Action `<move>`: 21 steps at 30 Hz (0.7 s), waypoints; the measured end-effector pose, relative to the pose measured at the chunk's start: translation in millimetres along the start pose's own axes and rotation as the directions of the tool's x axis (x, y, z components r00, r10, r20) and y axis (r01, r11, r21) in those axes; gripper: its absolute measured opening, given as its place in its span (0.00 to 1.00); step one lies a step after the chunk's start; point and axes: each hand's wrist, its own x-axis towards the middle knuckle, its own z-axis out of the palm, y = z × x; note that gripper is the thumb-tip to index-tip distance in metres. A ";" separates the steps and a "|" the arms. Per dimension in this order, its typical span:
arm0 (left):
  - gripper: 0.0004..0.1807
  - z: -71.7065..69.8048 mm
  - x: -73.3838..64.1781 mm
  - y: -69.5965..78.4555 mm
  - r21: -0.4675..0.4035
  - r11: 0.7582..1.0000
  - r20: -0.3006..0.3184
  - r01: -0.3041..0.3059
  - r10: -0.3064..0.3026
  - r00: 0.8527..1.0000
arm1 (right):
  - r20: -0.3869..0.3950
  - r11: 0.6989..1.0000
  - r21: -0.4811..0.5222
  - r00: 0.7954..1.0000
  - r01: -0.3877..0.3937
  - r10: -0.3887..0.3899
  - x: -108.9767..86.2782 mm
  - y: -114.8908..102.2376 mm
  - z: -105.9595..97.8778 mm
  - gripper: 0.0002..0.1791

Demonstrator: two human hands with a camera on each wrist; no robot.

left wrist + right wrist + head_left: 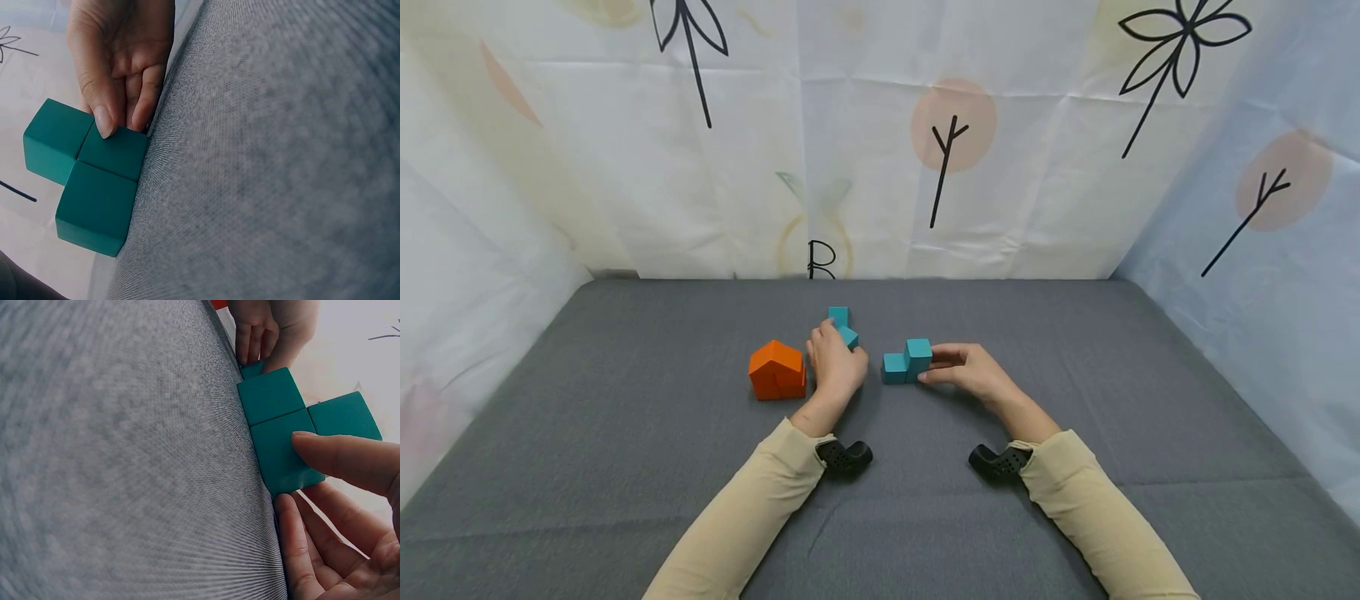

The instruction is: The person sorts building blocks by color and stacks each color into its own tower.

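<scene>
My right hand (973, 372) grips a teal L-shaped block (917, 360) made of joined cubes, two along the cloth and one standing above. In the right wrist view the thumb presses a near face of this block (284, 447), with the other fingers at its end. The left wrist view shows the same block (103, 203) and the right hand (125, 56) behind it. My left hand (837, 362) holds a second teal block (847, 336), which it partly hides. Just left of that hand stands an orange house-shaped block (777, 371).
Dark grey cloth (880, 533) covers the table. A white patterned curtain (865, 142) hangs along its back edge, with more fabric (1292, 333) at the sides. Black wrist devices (844, 456) sit at both cuffs.
</scene>
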 end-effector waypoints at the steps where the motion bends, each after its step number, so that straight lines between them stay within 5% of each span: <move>1: 0.31 0.1 -0.2 0.2 0.004 1.000 0.008 0.004 -0.004 1.000 | -0.001 1.000 -0.001 1.000 0.000 0.000 0.0 -0.1 0.0 0.29; 21: 0.21 0.5 -2.4 -3.1 0.030 0.998 0.049 -0.052 0.051 0.997 | -0.003 1.000 -0.007 1.000 -0.018 0.018 -1.5 -2.5 -0.2 0.29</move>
